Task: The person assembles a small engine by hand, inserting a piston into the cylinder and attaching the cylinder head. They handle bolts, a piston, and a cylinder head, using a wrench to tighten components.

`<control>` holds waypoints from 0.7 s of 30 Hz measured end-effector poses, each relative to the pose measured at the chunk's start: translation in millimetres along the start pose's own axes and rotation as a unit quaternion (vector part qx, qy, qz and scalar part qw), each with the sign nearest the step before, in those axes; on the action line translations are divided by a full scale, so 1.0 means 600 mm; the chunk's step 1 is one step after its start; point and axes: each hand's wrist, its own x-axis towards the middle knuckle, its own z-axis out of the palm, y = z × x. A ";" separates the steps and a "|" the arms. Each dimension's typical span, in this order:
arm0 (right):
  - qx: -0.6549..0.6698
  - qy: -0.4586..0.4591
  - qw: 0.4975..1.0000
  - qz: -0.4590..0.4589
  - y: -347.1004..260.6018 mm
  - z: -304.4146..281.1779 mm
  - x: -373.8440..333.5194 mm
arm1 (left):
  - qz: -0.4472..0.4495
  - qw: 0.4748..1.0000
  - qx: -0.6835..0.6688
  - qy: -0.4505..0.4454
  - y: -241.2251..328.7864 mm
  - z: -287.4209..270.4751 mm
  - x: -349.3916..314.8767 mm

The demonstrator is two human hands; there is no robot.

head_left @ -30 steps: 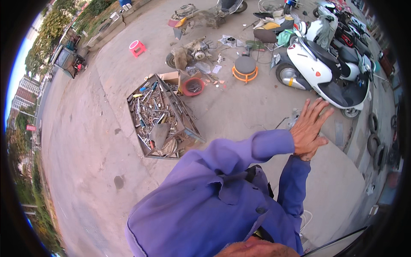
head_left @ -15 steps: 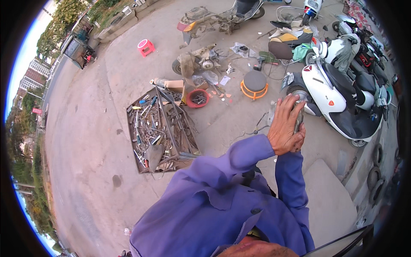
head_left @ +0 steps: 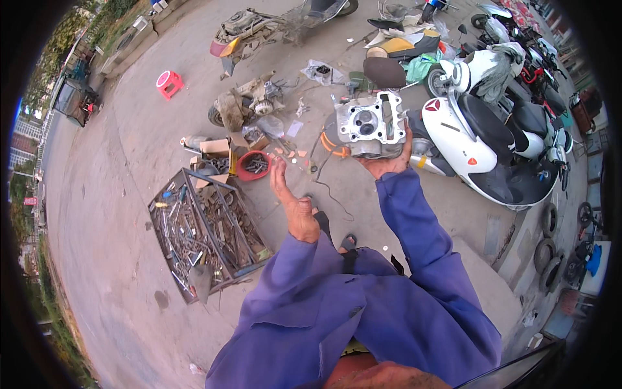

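The right hand (head_left: 393, 161) holds a silver metal engine part (head_left: 368, 124) up in front of the body, supporting it from below and along its right side, the fingers curled against its edge. The part's flat, holed face (two round openings sit in a recess at its middle) is turned toward the camera. The left hand (head_left: 295, 206) is raised with nothing in it, its fingers stretched out straight and seen nearly edge-on, well apart from the part. In view, the engine part overlaps a round stool (head_left: 331, 128) with an orange frame, left of a white scooter (head_left: 459, 133). A red bowl (head_left: 242, 172) of small pieces stands beside a metal box (head_left: 233, 280) filled with tools.
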 end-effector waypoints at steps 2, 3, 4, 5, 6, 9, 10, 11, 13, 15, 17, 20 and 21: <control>0.026 -0.032 0.999 0.021 0.000 -0.007 0.047 | 0.006 1.000 0.010 0.012 -0.028 0.016 0.036; 0.040 -0.047 0.998 0.031 0.003 -0.006 0.073 | 0.005 1.000 0.011 0.009 -0.041 0.022 0.061; 0.046 -0.047 0.997 0.033 0.003 -0.004 0.099 | 0.003 1.000 0.012 0.007 -0.052 0.030 0.089; 0.053 -0.047 0.997 0.035 0.003 -0.002 0.126 | 0.001 1.000 0.014 0.004 -0.064 0.038 0.119; 0.059 -0.045 0.996 0.039 0.005 0.008 0.150 | -0.004 1.000 0.004 -0.003 -0.074 0.044 0.151; 0.064 -0.030 0.997 0.029 0.010 0.023 0.211 | 0.009 0.999 0.010 -0.032 -0.117 0.068 0.234; 0.064 -0.044 0.997 0.016 0.009 0.020 0.236 | 0.008 0.999 0.011 -0.037 -0.127 0.076 0.265; 0.064 -0.056 0.996 0.003 0.008 0.017 0.262 | 0.013 0.999 0.015 -0.051 -0.135 0.085 0.301; 0.053 -0.004 0.998 -0.025 0.020 0.033 0.308 | 0.025 0.995 0.035 -0.086 -0.156 0.090 0.358; 0.046 0.027 0.998 -0.036 0.019 0.052 0.345 | 0.043 0.992 0.037 -0.113 -0.181 0.106 0.399; 0.043 0.035 0.998 -0.031 0.014 0.071 0.373 | 0.055 0.987 0.041 -0.145 -0.194 0.125 0.436; 0.079 -0.048 0.995 -0.027 -0.003 0.053 0.415 | 0.105 0.979 0.078 -0.158 -0.208 0.152 0.482; 0.060 -0.031 0.997 -0.029 -0.011 0.058 0.422 | 0.113 0.976 0.095 -0.160 -0.210 0.160 0.489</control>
